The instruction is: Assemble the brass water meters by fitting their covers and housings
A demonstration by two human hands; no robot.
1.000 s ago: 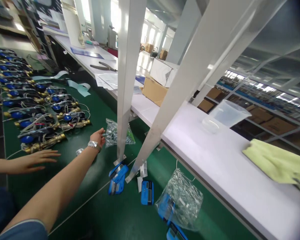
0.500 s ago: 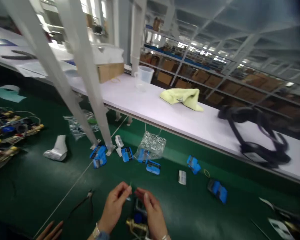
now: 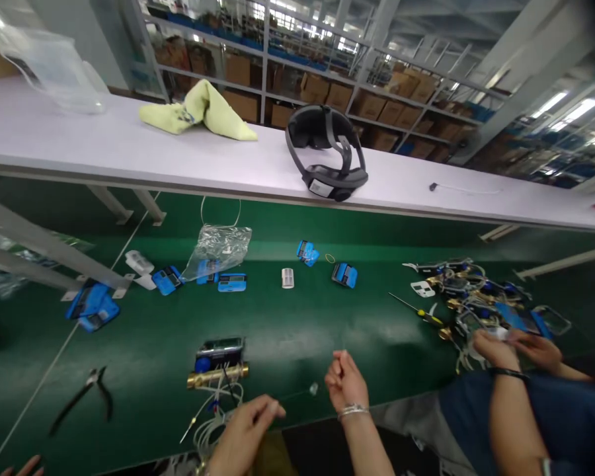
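My left hand [image 3: 250, 430] is at the bottom middle, thumb and fingers pressed together; anything between them is too small to make out. To its right, my right hand [image 3: 346, 382] is raised with curled fingers, and whatever they may hold is hidden. A small clear scrap [image 3: 313, 389] shows between the hands. Just beyond my left hand lies a meter with a brass pipe [image 3: 218, 375], a dark display housing [image 3: 223, 348] and coiled pale cables [image 3: 208, 426]. Pliers [image 3: 93, 383] with dark handles lie open further left.
Blue-faced parts [image 3: 232, 283], a plastic bag [image 3: 223, 246] and a white roll [image 3: 287, 277] lie along the back. A co-worker's hands [image 3: 500, 350] work at right by piled meters [image 3: 480, 291] and a screwdriver [image 3: 416, 311]. A headset [image 3: 334, 178] stands on the shelf [image 3: 258, 168].
The view has swung right, bringing the co-worker and the piled meters into sight. My hands have moved apart and away from the brass meter, which now lies to their left.
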